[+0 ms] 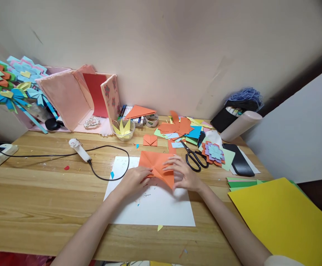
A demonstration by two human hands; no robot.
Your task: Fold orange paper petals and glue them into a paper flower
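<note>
A creased sheet of orange paper (153, 158) lies partly raised over a white sheet (149, 218) in front of me. My left hand (137, 179) has its fingers closed on the lower left edge of the orange paper. At the right side, my right hand (183, 173) holds the same paper, fingers across its face and thumb at the lower right corner. Just behind it are a small folded orange paper heart (150, 140) and black-handled scissors (195, 158). Pencil marks and small paper scraps show on the white sheet.
A corded white glue gun (80, 149) rests at the left. Coloured paper scraps (177, 127) are piled at the back. Right of them are a layered paper flower (214, 152), a black phone (241, 162) and large yellow paper (282, 218). A pink box (61, 98) stands back left.
</note>
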